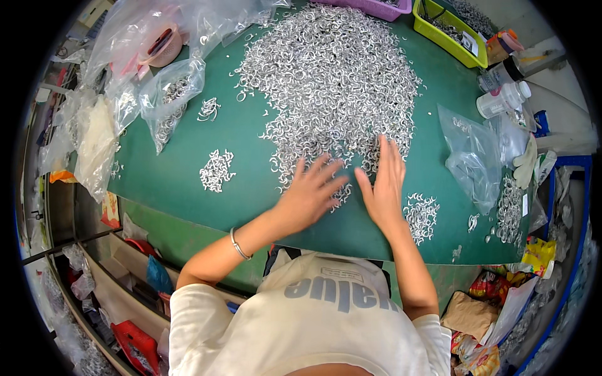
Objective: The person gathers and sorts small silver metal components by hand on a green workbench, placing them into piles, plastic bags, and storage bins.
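Note:
A large heap of small silvery curved metal pieces (338, 69) covers the middle and far part of the green table (269, 225). At the heap's near edge my left hand (308, 193) is over the pieces, its fingers spread and slightly blurred. My right hand (384, 186) lies beside it with fingers stretched out and thumb apart, its fingertips on the pieces. Neither hand grips anything that I can see. Just right of my right wrist is a small pile of the pieces (421, 218). Another small pile (217, 170) sits to the left of my left hand.
Clear plastic bags (172, 94) and a pink bowl (164, 50) stand at the far left. A yellow-green basket (448, 34) and a purple tray (376, 7) are at the back. White bottles (503, 99), a plastic bag (470, 163) and another pile (509, 213) occupy the right side.

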{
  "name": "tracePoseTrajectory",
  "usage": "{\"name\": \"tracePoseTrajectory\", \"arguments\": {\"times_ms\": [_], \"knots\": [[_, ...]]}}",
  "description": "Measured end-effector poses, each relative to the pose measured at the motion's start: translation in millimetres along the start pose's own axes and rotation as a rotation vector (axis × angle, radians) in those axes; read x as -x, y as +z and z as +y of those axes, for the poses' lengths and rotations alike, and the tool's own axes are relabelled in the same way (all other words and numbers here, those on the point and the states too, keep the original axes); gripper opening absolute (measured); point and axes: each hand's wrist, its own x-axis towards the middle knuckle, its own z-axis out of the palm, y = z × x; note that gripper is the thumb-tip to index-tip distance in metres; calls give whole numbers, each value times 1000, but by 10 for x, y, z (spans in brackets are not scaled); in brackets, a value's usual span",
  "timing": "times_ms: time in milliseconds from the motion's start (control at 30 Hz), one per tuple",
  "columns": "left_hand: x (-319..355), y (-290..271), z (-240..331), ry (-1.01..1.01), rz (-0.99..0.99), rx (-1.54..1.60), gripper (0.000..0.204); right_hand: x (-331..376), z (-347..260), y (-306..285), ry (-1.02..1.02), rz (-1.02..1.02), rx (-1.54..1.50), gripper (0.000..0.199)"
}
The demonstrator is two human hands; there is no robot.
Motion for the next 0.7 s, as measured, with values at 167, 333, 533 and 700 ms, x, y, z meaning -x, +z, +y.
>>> {"name": "tracePoseTrajectory", "arguments": {"times_ms": [167,333,533,700], "knots": [[119,58,-156,38,-36,-97,39,43,-9,36,-61,-187,29,74],[202,28,-195,-158,171,-101,39,375,-179,-117,-164,-478,-111,74],[325,101,143,-43,-55,-133,41,311,15,-132,-27,-92,8,73],[240,67,-185,-162,194,-210,31,397,-197,-121,-32,-348,-94,65]]}}
